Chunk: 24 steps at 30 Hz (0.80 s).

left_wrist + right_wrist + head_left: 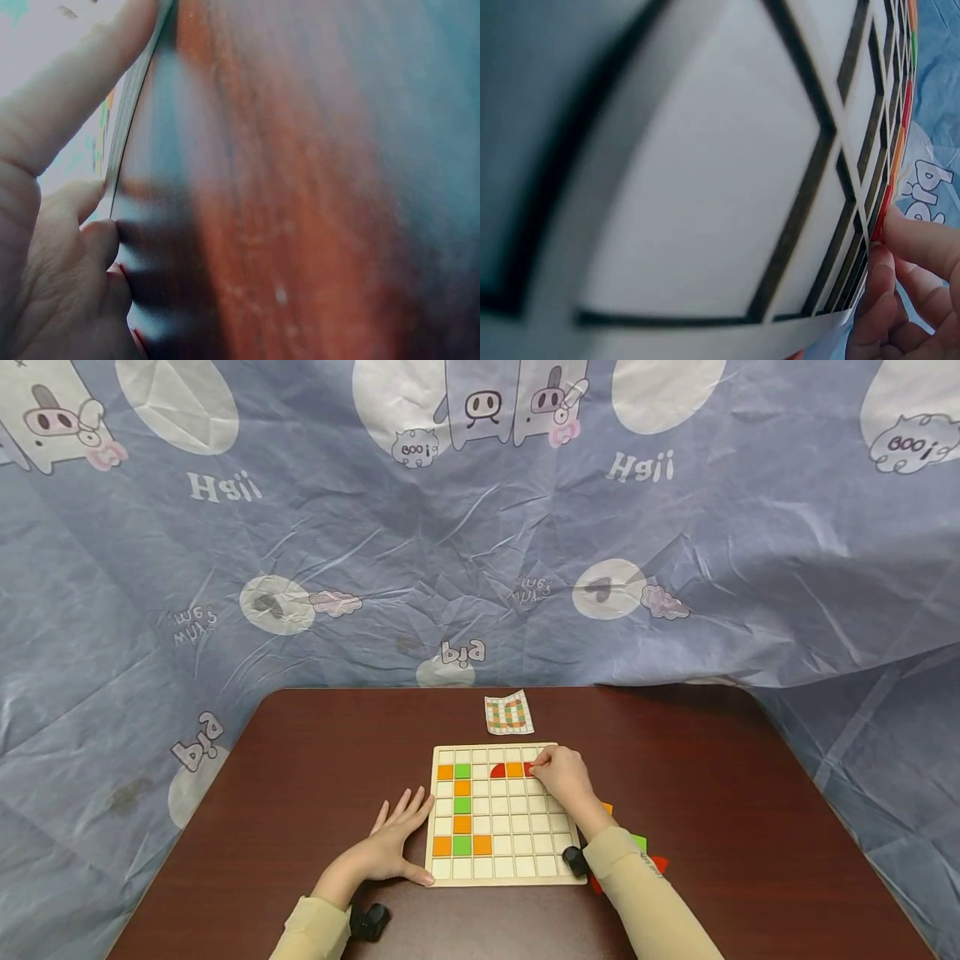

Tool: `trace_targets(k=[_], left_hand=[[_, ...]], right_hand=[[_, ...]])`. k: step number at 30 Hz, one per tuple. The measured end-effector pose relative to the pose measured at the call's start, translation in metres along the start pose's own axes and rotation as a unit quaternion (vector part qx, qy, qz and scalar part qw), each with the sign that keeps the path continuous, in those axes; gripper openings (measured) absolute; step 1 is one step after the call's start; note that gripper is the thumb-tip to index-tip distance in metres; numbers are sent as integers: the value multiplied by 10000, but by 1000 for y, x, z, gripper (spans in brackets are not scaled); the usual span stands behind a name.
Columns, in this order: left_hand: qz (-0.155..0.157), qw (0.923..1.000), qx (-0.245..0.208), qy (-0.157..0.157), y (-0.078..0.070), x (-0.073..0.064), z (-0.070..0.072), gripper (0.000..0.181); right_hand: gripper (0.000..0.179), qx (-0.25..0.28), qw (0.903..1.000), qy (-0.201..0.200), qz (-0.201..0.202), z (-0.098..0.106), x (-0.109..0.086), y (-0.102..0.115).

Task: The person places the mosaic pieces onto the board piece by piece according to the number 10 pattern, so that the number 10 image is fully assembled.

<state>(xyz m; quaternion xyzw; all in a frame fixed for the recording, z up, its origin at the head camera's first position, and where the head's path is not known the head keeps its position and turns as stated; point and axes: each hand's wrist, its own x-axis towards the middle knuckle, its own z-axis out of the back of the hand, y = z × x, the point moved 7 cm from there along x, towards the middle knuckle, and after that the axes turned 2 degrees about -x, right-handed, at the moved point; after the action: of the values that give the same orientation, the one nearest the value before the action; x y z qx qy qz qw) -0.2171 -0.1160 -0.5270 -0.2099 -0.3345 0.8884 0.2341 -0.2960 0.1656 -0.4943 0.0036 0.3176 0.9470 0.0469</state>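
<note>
A wooden grid board lies on the table, with orange, green and red tiles in some of its cells. My left hand has its fingers spread, fingertips and thumb at the board's left edge. In the left wrist view the thumb lies along that edge. My right hand reaches over the board's upper right and pinches a red tile at a cell in the second row. Left of it sit an orange tile and a red quarter-round tile. Fingers partly hide the pinched tile.
Behind the board lies a paper card with a coloured grid pattern. Loose tiles, among them a green one and a red one, lie right of the board, partly under the right sleeve. A patterned cloth hangs behind the table.
</note>
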Motion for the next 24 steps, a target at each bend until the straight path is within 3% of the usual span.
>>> trace_targets(k=[4, 8, 16, 24], left_hand=[[-10, 10000, -8, -8, 0, 0, 0, 120], [-11, 10000, 14, -34, 1, 0, 0, 120], [-13, 9999, 88, -50, 2, 1, -1, 120], [-29, 10000, 38, -51, 1, 0, -2, 120]], right_hand=[[6, -22, 9999, 91, 54, 3, -4, 3], [14, 294, 9992, 268, 25, 14, -8, -1], [24, 532, 9979, 373, -9, 47, -13, -33], [28, 729, 9941, 806, 13, 56, -25, -63]])
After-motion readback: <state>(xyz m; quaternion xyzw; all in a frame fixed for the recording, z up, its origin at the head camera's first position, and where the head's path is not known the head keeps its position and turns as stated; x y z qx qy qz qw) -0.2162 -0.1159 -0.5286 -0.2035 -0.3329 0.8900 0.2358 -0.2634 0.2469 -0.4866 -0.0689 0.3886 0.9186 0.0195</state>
